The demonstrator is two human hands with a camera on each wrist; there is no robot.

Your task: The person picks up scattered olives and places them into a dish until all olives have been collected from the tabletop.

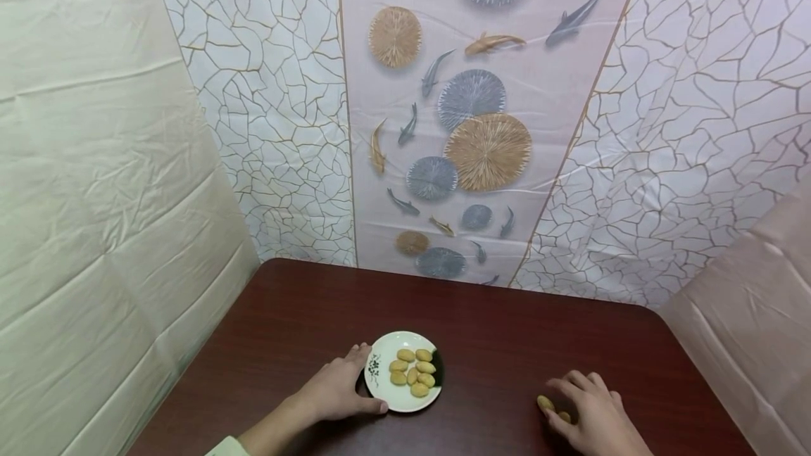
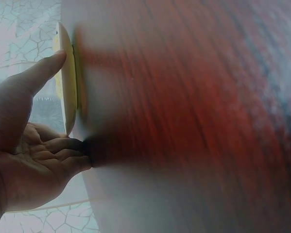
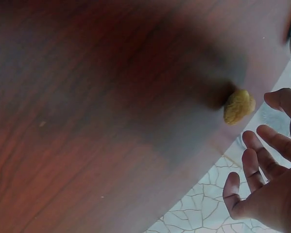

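Observation:
A white plate [image 1: 394,400] with a dark patch on its right rim and a dark floral print on the left stands on the table. Several small yellow-brown oval pieces [image 1: 419,390] lie on it. My left hand [image 1: 338,387] holds the plate's left side, thumb at the near rim and fingers farther round; in the left wrist view the plate [image 2: 67,92] is seen edge-on. On the right, my right hand [image 1: 595,414] hovers with spread, slightly bent fingers beside two loose oval pieces [image 1: 545,404]. The right wrist view shows a gap between the fingers and a wrinkled yellow-brown piece [image 3: 237,108].
The dark red-brown wooden table [image 1: 355,301] has rounded far corners. Behind it hangs a patterned cloth [image 1: 437,224] with fish and round leaf shapes. Pale fabric walls [image 1: 95,231] flank the table on both sides.

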